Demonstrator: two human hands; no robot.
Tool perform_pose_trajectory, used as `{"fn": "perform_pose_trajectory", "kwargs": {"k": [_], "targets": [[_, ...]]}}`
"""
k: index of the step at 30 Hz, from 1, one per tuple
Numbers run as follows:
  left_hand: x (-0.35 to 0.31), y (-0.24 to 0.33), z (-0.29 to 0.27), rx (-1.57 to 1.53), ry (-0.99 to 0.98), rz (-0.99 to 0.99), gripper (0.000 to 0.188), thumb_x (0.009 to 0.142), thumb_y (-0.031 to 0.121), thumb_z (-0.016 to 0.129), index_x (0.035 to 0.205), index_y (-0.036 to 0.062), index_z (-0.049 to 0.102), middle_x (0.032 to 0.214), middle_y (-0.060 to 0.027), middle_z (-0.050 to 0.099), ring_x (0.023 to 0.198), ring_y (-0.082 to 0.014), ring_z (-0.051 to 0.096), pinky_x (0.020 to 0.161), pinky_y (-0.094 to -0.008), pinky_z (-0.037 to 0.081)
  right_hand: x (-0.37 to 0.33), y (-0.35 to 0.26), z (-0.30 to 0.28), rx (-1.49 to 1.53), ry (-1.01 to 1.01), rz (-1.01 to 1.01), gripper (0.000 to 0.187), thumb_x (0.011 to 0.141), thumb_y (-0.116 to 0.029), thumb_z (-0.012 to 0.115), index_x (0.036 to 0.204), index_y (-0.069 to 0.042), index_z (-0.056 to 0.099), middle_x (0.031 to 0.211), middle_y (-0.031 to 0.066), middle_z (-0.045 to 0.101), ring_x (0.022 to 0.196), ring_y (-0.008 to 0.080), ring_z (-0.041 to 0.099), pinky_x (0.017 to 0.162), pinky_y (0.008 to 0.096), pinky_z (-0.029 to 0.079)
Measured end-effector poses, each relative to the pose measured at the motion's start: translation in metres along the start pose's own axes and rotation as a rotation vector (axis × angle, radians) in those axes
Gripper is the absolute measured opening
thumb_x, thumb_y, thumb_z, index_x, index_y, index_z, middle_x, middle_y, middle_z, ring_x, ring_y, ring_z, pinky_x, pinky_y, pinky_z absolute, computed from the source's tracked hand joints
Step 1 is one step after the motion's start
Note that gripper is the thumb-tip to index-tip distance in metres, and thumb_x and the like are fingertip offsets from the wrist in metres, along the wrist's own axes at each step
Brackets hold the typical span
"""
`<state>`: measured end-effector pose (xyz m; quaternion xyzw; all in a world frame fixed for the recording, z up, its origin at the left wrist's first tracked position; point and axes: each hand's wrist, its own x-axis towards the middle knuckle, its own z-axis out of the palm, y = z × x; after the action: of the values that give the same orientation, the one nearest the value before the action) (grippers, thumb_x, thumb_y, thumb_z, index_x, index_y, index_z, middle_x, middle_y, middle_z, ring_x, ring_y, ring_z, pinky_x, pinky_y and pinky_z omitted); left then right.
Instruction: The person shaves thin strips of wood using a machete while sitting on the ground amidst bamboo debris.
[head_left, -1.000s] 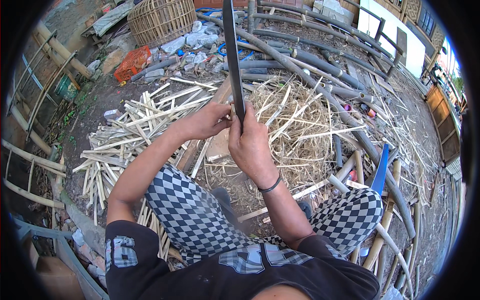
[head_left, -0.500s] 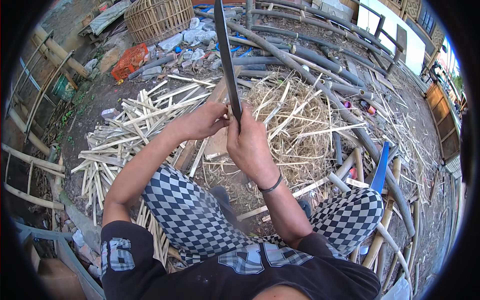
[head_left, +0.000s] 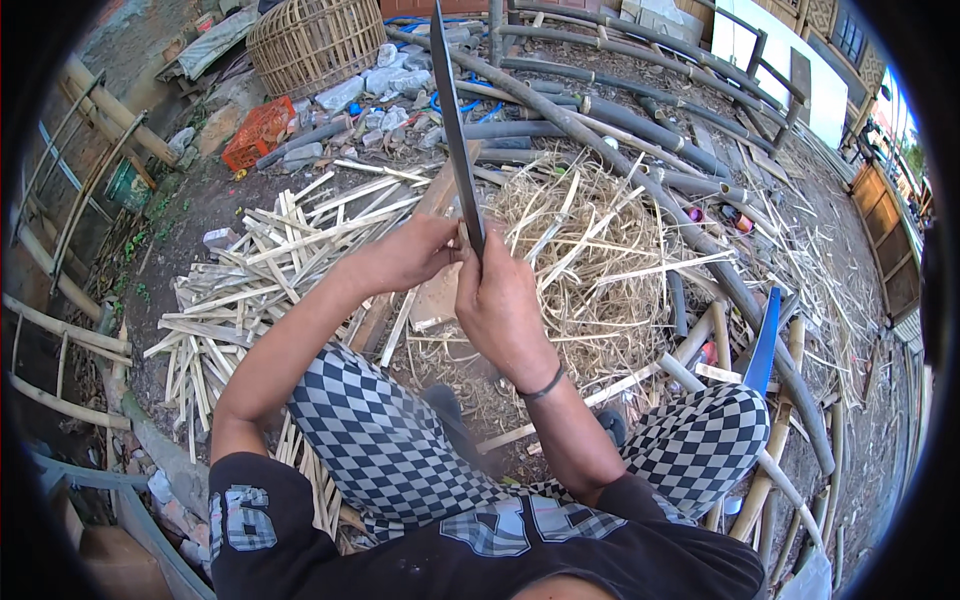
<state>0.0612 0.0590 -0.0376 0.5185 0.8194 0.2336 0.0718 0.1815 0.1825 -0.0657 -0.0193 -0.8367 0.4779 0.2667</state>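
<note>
My right hand (head_left: 507,312) is closed around the low end of a long dark knife (head_left: 456,125), whose blade points up and away from me. Close against the blade's left side is my left hand (head_left: 413,254), its fingers bent and pinched together. Whatever lies between those fingertips is too small to make out. Under both hands runs a wooden beam (head_left: 374,325). A heap of thin curled shavings (head_left: 600,250) lies beyond my right hand. To the left, split bamboo strips (head_left: 285,245) are piled loosely on the ground.
Grey bamboo poles (head_left: 700,235) lie across the right and far side. A blue saw-like blade (head_left: 768,335) stands by my right knee. Farther off are an orange crate (head_left: 258,134), a woven bamboo basket (head_left: 312,45) and rubble. Bamboo railings (head_left: 65,330) line the left.
Both hands stay together at the knife, with only a slight shift. My left fingers have moved a little along the blade's side. The view has tilted slightly.
</note>
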Motion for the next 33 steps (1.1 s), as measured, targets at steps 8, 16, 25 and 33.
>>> {"fn": "perform_pose_trajectory", "kwargs": {"k": [8, 16, 25, 33], "targets": [[-0.003, -0.001, 0.0, 0.048, 0.072, 0.103, 0.023, 0.088, 0.009, 0.065, 0.105, -0.0036, 0.058, 0.088, -0.0243, 0.065, 0.085, -0.0423, 0.064, 0.075, -0.0458, 0.051, 0.001, -0.009, -0.006, 0.095, 0.026, 0.016, 0.031, 0.094, -0.001, 0.051, 0.124, 0.004, 0.051, 0.075, 0.0273, 0.064, 0.071, 0.0448, 0.066, 0.059, 0.0481, 0.05], [0.0, -0.001, 0.004, 0.018, 0.114, 0.129, 0.024, 0.086, 0.007, 0.065, 0.107, -0.002, 0.059, 0.092, -0.0233, 0.066, 0.089, -0.0426, 0.063, 0.079, -0.0461, 0.051, 0.001, -0.009, -0.01, 0.048, -0.005, 0.037, 0.035, 0.094, -0.001, 0.051, 0.128, 0.004, 0.049, 0.076, 0.0284, 0.064, 0.072, 0.0465, 0.065, 0.061, 0.0514, 0.05], [0.005, -0.012, 0.002, 0.005, 0.026, 0.02, 0.023, 0.089, 0.014, 0.064, 0.104, -0.0022, 0.06, 0.095, -0.0234, 0.065, 0.093, -0.0427, 0.062, 0.084, -0.0472, 0.049, 0.003, -0.002, -0.003, 0.012, 0.038, -0.019, 0.037, 0.094, -0.001, 0.05, 0.131, 0.004, 0.047, 0.075, 0.0282, 0.064, 0.071, 0.0479, 0.064, 0.061, 0.0537, 0.049], [0.002, -0.003, -0.01, 0.091, 0.027, -0.005, 0.024, 0.085, 0.012, 0.065, 0.102, -0.0045, 0.06, 0.09, -0.025, 0.065, 0.088, -0.0442, 0.062, 0.079, -0.0497, 0.05, 0.004, -0.008, -0.005, 0.034, 0.051, -0.077, 0.042, 0.093, -0.001, 0.051, 0.134, 0.004, 0.045, 0.072, 0.0273, 0.063, 0.067, 0.0464, 0.063, 0.06, 0.0528, 0.05]]}}
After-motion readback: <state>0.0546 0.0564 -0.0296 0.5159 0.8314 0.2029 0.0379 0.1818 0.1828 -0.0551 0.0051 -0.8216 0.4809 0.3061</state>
